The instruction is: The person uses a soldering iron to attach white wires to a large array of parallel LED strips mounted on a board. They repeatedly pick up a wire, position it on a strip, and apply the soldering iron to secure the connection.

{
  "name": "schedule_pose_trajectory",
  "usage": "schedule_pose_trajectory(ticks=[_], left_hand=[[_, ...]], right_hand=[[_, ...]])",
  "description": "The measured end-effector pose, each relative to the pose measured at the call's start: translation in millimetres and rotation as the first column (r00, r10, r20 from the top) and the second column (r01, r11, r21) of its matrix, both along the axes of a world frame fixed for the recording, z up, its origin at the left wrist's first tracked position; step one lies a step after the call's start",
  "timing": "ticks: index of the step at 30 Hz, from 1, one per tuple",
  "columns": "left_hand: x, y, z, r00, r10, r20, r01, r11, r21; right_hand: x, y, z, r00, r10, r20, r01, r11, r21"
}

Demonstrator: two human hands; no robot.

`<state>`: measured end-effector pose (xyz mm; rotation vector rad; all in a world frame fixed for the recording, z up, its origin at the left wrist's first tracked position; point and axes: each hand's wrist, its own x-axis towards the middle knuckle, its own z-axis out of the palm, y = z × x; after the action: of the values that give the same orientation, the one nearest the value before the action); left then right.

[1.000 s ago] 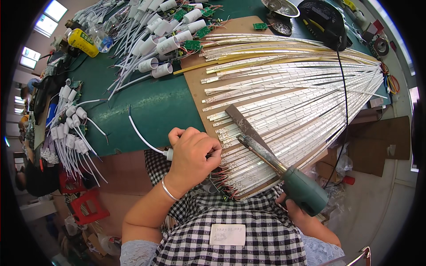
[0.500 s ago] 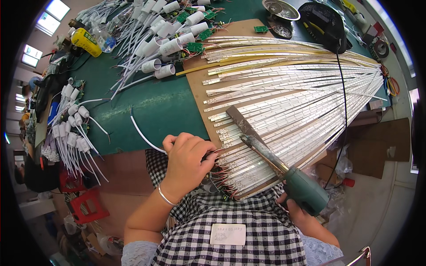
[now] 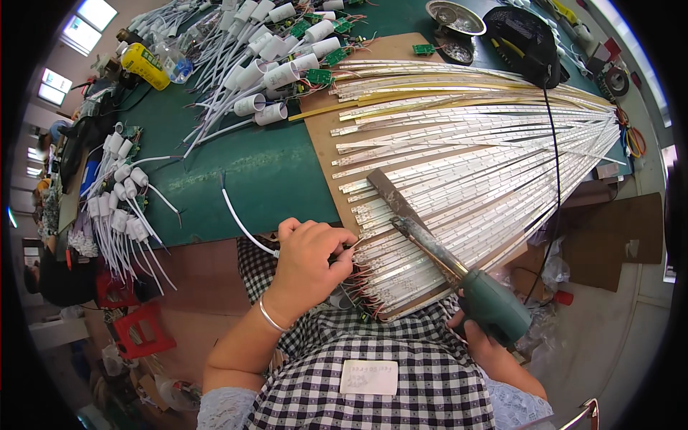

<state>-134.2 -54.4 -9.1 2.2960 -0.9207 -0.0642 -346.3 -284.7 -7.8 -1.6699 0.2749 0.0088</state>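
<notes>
My left hand point(image 3: 304, 265) is closed in a pinch on thin wires at the near left ends of the LED strips point(image 3: 444, 186). From behind this hand a white cable point(image 3: 240, 222) curves out over the table edge; whatever is inside the palm is hidden. My right hand point(image 3: 494, 355) grips the green handle of a large soldering iron point(image 3: 496, 307). Its metal shaft slants up and left across the strips, and the broad flat tip lies above their left ends. Red wires point(image 3: 364, 283) hang from the nearest strips.
White cylindrical lamp caps with cables and green circuit boards point(image 3: 283, 75) are heaped at the back left. A smaller bunch of caps point(image 3: 118, 193) lies at the left table edge. A metal dish point(image 3: 456, 17), black cap point(image 3: 523, 46) and yellow bottle point(image 3: 145, 66) stand farther back. The iron's black cord point(image 3: 554, 150) crosses the strips.
My left hand has shifted slightly right and down, and the white cable has moved right with it. The soldering iron stays nearly where it was.
</notes>
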Motion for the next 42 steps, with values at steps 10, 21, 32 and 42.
schedule_pose_trajectory(ticks=[10,21,32,42], left_hand=[[-2,-1,-1,0.979,-0.115,0.171,0.102,0.991,0.081],[-9,4,-5,0.965,-0.119,0.232,0.104,0.992,0.076],[17,1,15,0.963,-0.165,0.213,0.146,0.984,0.102],[184,-64,30,0.631,0.000,0.776,-0.032,0.999,0.025]], right_hand=[[4,3,5,0.998,-0.056,-0.034,0.058,0.997,0.057],[5,-1,-4,0.999,-0.014,0.046,0.012,0.999,0.035],[5,4,-7,0.971,-0.216,0.105,0.204,0.972,0.112],[3,1,2,0.944,-0.330,0.003,0.326,0.934,0.144]])
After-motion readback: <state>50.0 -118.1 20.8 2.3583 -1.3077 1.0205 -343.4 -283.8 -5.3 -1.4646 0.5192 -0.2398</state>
